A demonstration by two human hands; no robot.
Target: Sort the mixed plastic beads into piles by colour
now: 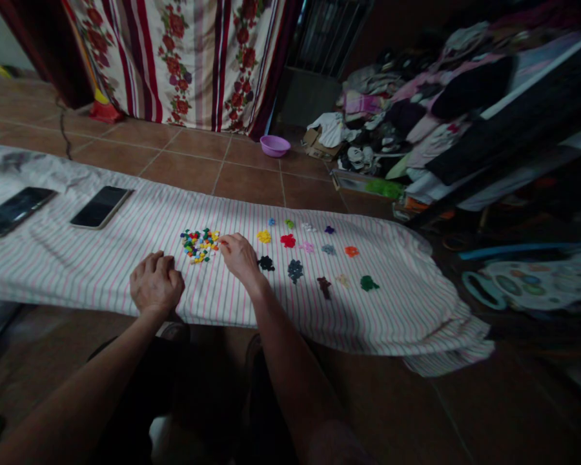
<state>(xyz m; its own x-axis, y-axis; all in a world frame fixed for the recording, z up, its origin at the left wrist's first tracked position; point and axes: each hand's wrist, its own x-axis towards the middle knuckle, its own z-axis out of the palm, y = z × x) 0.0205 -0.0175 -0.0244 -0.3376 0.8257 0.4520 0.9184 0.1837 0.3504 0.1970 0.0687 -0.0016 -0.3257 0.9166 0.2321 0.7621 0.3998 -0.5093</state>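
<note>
A surface [82, 265] covered in striped cloth spans a tiled floor [184, 171], with a floral curtain [179, 64] hanging beyond and a heap of clothes [416, 110] at far right. A purple basin [275, 146] sits on the floor, far side. Two phones [101, 207] lie at left on the cloth. A person's left hand [155, 282] rests palm down nearby, fingers loosely curled; whether anything is under it cannot be told. The right hand [239, 258] has thumb and fingertips drawn narrow at the right edge of a mixed pile of small colored pieces [201, 245]; whether they hold one is unclear. Farther right lie single-color clusters, among them yellow pieces [264, 236], red pieces [287, 241], black pieces [266, 263] and, rightmost, dark green pieces [368, 283].
</note>
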